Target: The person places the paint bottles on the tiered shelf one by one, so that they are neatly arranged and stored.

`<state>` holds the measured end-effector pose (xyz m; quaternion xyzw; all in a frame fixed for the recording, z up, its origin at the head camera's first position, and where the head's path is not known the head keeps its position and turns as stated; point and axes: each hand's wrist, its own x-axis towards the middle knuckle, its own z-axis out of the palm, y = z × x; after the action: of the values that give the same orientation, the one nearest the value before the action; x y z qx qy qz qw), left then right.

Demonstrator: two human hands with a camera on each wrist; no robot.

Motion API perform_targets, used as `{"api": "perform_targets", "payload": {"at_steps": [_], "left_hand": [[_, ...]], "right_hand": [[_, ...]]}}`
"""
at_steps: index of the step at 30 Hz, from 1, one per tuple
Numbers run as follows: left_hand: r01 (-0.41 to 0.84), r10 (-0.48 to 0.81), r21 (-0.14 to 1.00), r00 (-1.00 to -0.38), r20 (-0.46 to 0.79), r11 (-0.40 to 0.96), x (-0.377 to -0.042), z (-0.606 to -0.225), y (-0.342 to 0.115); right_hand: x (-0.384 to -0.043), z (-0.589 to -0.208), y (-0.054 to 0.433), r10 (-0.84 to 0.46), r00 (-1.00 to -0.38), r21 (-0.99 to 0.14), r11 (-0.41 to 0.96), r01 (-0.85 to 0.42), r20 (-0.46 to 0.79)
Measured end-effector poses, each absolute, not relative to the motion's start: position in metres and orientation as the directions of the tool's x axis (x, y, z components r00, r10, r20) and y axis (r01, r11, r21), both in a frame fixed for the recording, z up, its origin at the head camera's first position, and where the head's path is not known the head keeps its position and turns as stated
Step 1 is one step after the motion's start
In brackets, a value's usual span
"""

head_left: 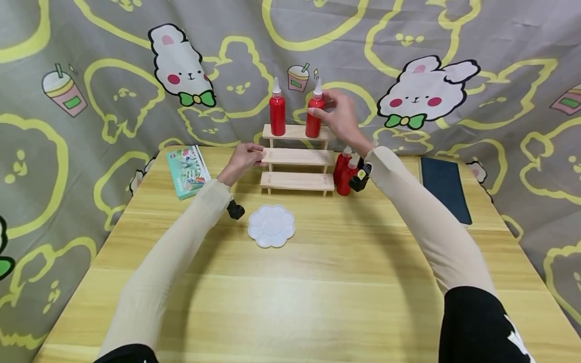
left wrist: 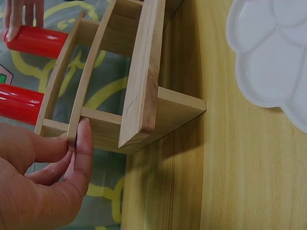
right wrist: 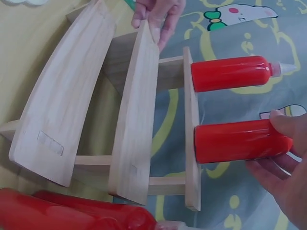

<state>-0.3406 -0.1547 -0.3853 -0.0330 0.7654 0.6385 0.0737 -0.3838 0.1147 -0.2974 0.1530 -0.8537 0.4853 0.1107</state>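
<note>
A three-step wooden rack (head_left: pixel 297 156) stands at the back of the table. My left hand (head_left: pixel 245 160) pinches the left end of its middle step between thumb and fingers, seen close in the left wrist view (left wrist: pixel 53 177). On the top step, my right hand (head_left: pixel 338 113) grips a red squeeze bottle (head_left: pixel 313 118) near its shoulder; its base meets the step in the right wrist view. Another red bottle (head_left: pixel 277 115) stands upright to its left on the same step. Two more red bottles (head_left: pixel 346 176) stand on the table by the rack's right side.
A white flower-shaped palette (head_left: pixel 271 226) lies in front of the rack. To the left is a green illustrated book (head_left: pixel 188 172), and a dark flat folder-like item (head_left: pixel 446 189) lies at the right. A patterned grey curtain (head_left: pixel 245 60) hangs behind the table.
</note>
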Motion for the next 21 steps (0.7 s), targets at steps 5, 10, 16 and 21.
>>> {"api": "perform_targets", "payload": {"at_steps": [5,10,16,21], "left_hand": [[-0.148,0.044,0.972,-0.986,-0.159,0.18,-0.3382,-0.3844,-0.1553],[-0.161,0.05,0.97,-0.984,-0.173,0.182,-0.3404,-0.3869,-0.1526],[-0.159,0.047,0.973,-0.985,-0.169,0.165,-0.3407,-0.3874,-0.1546],[-0.159,0.057,0.972,-0.984,-0.171,0.172,-0.3409,-0.3859,-0.1562]], "right_hand": [[-0.3851,-0.2963,0.1116,-0.191,-0.939,-0.792,0.504,-0.343,0.285],[-0.386,-0.298,0.1155,-0.208,-0.941,-0.783,0.523,-0.336,0.266],[-0.3899,-0.3031,0.1169,-0.234,-0.927,-0.778,0.505,-0.374,0.294],[-0.3922,-0.3046,0.1161,-0.24,-0.922,-0.778,0.496,-0.386,0.304]]}}
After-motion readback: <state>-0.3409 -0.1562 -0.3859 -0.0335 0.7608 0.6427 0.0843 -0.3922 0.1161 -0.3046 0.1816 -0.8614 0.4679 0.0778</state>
